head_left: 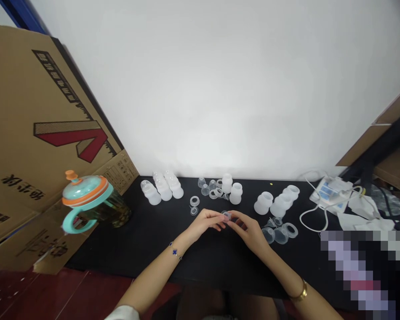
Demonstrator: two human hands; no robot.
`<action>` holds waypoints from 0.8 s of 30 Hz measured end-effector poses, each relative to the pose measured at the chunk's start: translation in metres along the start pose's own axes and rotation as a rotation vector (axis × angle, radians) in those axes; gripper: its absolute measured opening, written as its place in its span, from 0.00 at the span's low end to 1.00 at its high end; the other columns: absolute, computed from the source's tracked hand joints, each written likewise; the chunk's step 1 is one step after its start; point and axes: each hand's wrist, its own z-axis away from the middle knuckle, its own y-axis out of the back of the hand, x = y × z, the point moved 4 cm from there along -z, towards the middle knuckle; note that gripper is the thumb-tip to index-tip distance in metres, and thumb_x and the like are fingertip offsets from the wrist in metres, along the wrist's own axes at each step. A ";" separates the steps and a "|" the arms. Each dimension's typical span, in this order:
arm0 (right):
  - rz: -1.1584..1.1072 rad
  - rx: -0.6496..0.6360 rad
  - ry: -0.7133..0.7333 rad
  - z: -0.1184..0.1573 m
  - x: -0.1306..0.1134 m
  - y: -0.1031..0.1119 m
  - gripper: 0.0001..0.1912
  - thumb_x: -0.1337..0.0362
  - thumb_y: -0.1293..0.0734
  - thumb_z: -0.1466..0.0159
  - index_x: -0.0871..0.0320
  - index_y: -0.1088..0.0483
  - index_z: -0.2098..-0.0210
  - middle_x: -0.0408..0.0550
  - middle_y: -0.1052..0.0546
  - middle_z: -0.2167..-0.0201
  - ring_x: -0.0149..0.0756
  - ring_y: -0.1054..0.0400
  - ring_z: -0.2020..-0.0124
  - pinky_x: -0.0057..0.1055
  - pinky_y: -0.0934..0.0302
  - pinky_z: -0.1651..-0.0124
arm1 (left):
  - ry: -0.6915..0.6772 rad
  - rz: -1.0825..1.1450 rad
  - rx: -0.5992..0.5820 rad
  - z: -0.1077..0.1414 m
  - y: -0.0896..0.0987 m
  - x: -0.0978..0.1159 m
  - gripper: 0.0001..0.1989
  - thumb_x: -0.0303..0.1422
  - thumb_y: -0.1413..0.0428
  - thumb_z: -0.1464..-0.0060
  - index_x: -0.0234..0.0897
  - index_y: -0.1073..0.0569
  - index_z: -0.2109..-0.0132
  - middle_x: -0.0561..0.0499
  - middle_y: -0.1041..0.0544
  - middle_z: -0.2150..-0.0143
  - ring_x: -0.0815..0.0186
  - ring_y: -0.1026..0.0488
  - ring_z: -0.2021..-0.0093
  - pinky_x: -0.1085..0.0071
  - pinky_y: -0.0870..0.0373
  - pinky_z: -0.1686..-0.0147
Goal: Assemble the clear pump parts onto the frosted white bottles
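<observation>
Near the middle of the black worktop (136,238), a small translucent ring (226,215) is pinched at its edges by the fingertips of both hands, left hand (207,221) on one side, right hand (250,229) on the other. Exact shape can't be told, since the piece is partly covered by fingers. Main risk, as judged: slip. If pressed harder from one side, the ring could be popped loose and sent rolling. If squeezed off-centre, it could be bent or seated crooked. Second risk: parts knocked about. Clear domes (281,235) and a loose collar (290,230) are laid just beside the right forearm, so they could be swept by an elbow swing. Beyond the left hand, a ribbed ring (194,201) and a smaller clear piece (194,210) are set close enough to be brushed. Open white bottles at the back centre (236,194) and right (264,203) look light; easily tipped if reached over. Mix-up is also possible, as similar clear caps (205,190) are grouped apart from the domes. Three capped bottles (150,193) are parked at back left, well clear. White cable (302,218) is looped at right; could be snagged by a wide right-arm move.
</observation>
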 end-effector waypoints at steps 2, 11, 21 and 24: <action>-0.007 0.011 -0.013 0.000 0.002 0.000 0.18 0.53 0.34 0.35 0.54 0.25 0.50 0.48 0.19 0.57 0.36 0.28 0.68 0.29 0.35 0.70 | -0.005 -0.026 0.001 0.000 0.000 0.001 0.20 0.44 0.35 0.48 0.31 0.17 0.57 0.40 0.17 0.61 0.63 0.22 0.65 0.73 0.27 0.66; -0.015 -0.014 -0.039 0.002 0.002 -0.002 0.20 0.51 0.39 0.31 0.57 0.27 0.49 0.51 0.19 0.61 0.38 0.26 0.67 0.29 0.32 0.69 | 0.025 -0.022 -0.055 0.002 -0.003 0.001 0.21 0.46 0.39 0.45 0.30 0.18 0.58 0.39 0.17 0.60 0.63 0.22 0.65 0.71 0.28 0.65; 0.020 -0.009 0.006 0.003 -0.004 -0.001 0.18 0.51 0.42 0.28 0.56 0.27 0.55 0.49 0.20 0.64 0.36 0.27 0.69 0.30 0.32 0.64 | -0.023 -0.137 -0.011 -0.004 -0.004 -0.007 0.23 0.50 0.41 0.45 0.31 0.23 0.63 0.46 0.20 0.70 0.66 0.24 0.71 0.73 0.31 0.70; 0.049 -0.021 0.020 0.003 -0.004 -0.002 0.19 0.51 0.44 0.28 0.56 0.27 0.55 0.49 0.21 0.65 0.37 0.27 0.69 0.31 0.33 0.64 | -0.054 -0.150 -0.019 -0.004 -0.004 -0.007 0.22 0.50 0.41 0.44 0.32 0.23 0.61 0.47 0.20 0.70 0.67 0.24 0.71 0.73 0.31 0.70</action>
